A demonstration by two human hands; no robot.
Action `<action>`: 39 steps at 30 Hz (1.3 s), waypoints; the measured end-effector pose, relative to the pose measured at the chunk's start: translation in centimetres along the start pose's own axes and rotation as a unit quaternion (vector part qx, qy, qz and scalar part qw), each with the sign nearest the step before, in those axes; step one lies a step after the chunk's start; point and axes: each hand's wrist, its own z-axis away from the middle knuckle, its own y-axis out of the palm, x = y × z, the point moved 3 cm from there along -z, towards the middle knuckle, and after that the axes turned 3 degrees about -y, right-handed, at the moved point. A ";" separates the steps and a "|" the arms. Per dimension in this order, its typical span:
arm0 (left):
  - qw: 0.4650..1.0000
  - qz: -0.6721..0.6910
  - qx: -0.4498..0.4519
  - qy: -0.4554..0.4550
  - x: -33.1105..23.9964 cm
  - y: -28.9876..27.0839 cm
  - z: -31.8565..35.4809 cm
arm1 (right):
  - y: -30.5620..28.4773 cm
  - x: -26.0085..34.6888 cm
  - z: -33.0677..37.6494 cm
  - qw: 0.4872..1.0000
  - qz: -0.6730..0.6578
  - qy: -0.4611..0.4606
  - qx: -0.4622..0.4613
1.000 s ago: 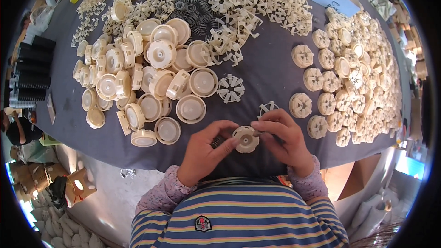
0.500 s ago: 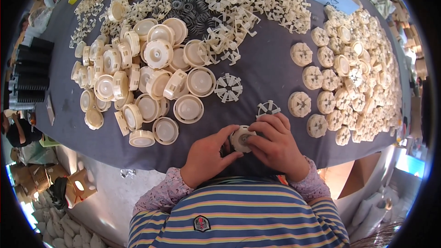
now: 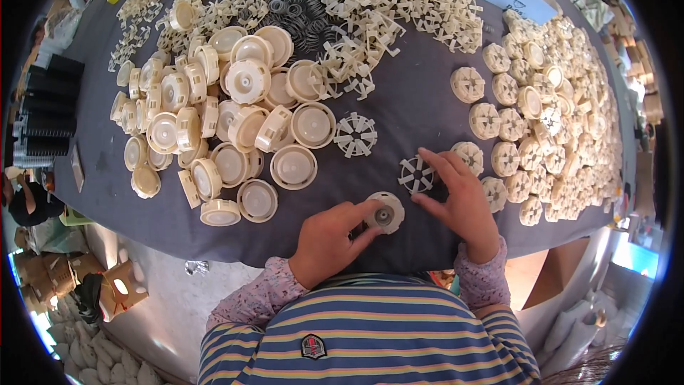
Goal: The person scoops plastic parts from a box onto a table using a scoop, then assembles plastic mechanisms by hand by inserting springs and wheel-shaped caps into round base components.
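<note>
The bench is covered with a dark grey cloth and stands on a pale concrete floor. Loose cream plastic parts lie across it in groups too numerous to count exactly: round caps at left, star-shaped inserts at the far centre, assembled wheels at right, dark metal springs at the back. Two single star wheels lie apart in the middle: one clear of both hands, one under the right fingertips.

The left hand pinches one round cap at the near bench edge. The right hand is spread open, fingers touching the star wheel.
</note>
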 end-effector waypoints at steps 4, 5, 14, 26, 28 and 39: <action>1.000 -0.008 -0.019 0.020 0.0 0.3 -0.1 | -0.2 -1.0 0.1 0.995 -0.009 0.068 0.073; 0.999 0.021 -0.024 0.013 -0.1 0.3 -0.3 | -0.2 -1.0 0.2 0.995 -0.009 0.068 0.073; 0.994 0.043 0.050 -0.083 -0.4 0.3 0.3 | 0.0 0.8 3.2 0.991 -0.127 0.004 -0.040; 0.986 0.119 0.051 -0.101 0.3 0.6 -0.3 | 3.7 2.6 4.2 0.995 -0.073 -0.061 0.001; 0.982 0.149 0.052 -0.101 0.4 0.6 -0.4 | 4.2 3.1 4.2 0.997 -0.045 -0.065 0.002; 0.946 -0.205 -0.185 -0.173 1.6 -6.8 0.6 | 1.3 2.8 -1.0 0.994 0.040 -0.068 -0.081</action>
